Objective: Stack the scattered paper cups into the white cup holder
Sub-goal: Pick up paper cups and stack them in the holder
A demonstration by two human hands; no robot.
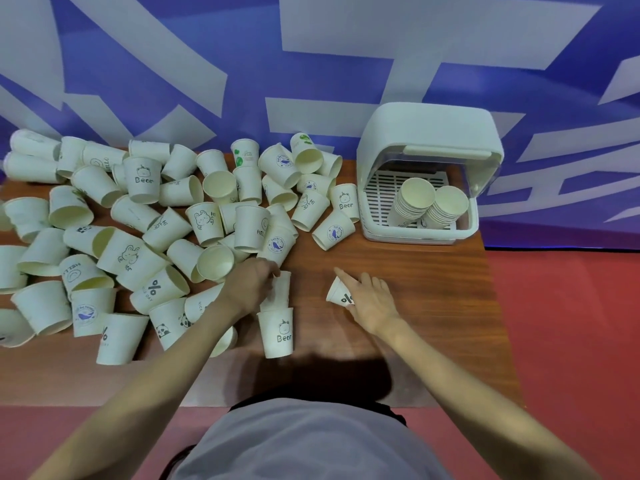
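Several white paper cups (145, 216) with printed designs lie scattered over the left and middle of the wooden table (433, 289). My left hand (251, 289) grips the top of a short stack of cups (277, 327) whose bottom cup reads "Bear". My right hand (372, 299) holds a single "%" cup (339, 294) lying on its side, forefinger stretched out over it. The white cup holder (426, 174) stands at the table's far right with its lid raised. Inside it lean two stacks of nested cups (427, 206).
A blue and white patterned wall (311, 64) runs behind the table. Red floor (571, 341) shows to the right of the table's edge. A bare strip of wood lies between my right hand and the holder.
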